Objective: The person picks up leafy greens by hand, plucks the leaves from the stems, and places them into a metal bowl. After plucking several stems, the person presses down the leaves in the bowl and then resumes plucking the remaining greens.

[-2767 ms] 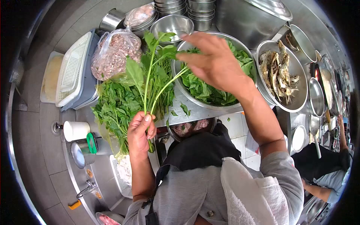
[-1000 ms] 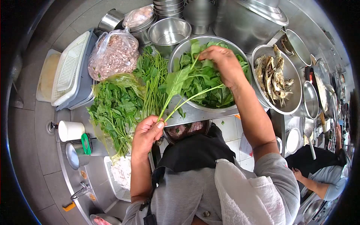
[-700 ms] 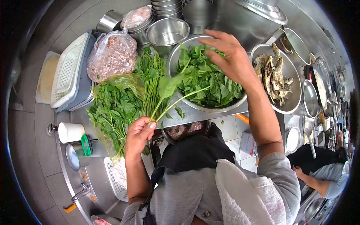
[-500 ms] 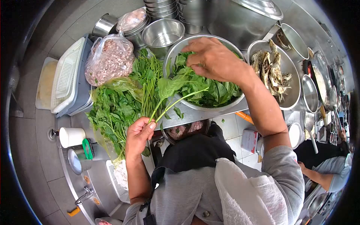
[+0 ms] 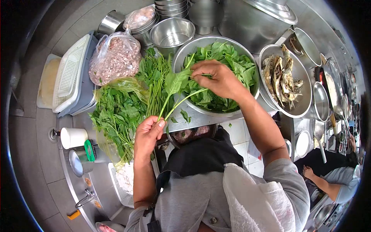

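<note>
1. Counted one left hand (image 5: 148, 135), one right hand (image 5: 218, 79), both the wearer's.
2. Tallied two held stems (image 5: 164, 107).
3. Found one bowl of leaves (image 5: 232, 113), one bowl of brownish pieces (image 5: 303, 101).
4. Noted one faucet (image 5: 85, 198), one white towel (image 5: 251, 201).

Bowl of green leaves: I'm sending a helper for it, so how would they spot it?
On the steel counter, the wide metal bowl sits beneath the camera wearer's right hand. It stands between a bundle of green stems, left, and a bowl of brown, dried-looking pieces, right. Among the neighbouring bowls, it alone is heaped with loose green leaves.
</note>
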`<state>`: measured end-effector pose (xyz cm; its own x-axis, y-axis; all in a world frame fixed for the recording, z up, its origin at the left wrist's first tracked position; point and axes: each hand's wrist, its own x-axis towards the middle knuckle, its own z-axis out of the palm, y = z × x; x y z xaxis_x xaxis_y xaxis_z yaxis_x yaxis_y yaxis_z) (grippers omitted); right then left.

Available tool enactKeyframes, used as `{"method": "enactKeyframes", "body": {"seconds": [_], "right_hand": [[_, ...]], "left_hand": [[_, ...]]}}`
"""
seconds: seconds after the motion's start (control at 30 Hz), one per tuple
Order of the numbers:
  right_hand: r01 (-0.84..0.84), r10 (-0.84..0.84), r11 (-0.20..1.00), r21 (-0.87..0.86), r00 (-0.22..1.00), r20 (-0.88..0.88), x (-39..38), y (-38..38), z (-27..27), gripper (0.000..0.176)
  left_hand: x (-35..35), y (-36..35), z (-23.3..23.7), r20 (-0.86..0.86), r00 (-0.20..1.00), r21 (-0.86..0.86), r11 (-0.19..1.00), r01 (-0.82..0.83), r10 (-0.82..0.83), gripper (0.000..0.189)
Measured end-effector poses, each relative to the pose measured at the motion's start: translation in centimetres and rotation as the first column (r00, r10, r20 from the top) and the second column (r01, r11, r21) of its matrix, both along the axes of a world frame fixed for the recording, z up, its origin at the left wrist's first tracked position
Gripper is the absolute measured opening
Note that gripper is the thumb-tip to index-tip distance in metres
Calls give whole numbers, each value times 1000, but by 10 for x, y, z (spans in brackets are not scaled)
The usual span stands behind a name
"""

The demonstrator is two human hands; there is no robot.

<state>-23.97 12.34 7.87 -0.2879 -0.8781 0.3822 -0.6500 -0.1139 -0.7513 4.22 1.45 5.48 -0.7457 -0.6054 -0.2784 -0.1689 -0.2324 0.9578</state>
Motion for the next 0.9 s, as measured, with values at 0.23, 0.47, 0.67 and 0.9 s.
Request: {"method": "enactKeyframes", "body": {"seconds": [0.23,0.47,0.67,0.9], "right_hand": [[416,-418,909,-38,904,-89,-27,17,5,13],[59,-205,967,-249,762,-615,40,17,41,26],[2,-143,976,-216,756,-639,43,11,17,22],[18,-132,978,-208,824,-550,42,21,14,17]], "left_hand": [[-7,6,-2,119,970,-668,740,-81,213,17],[-30,14,16,151,950,-864,504,-7,272,16],[-37,16,22,76,972,-900,435,-30,224,15],[-43,20,16,35,991,-917,398,-21,133,14]]}}
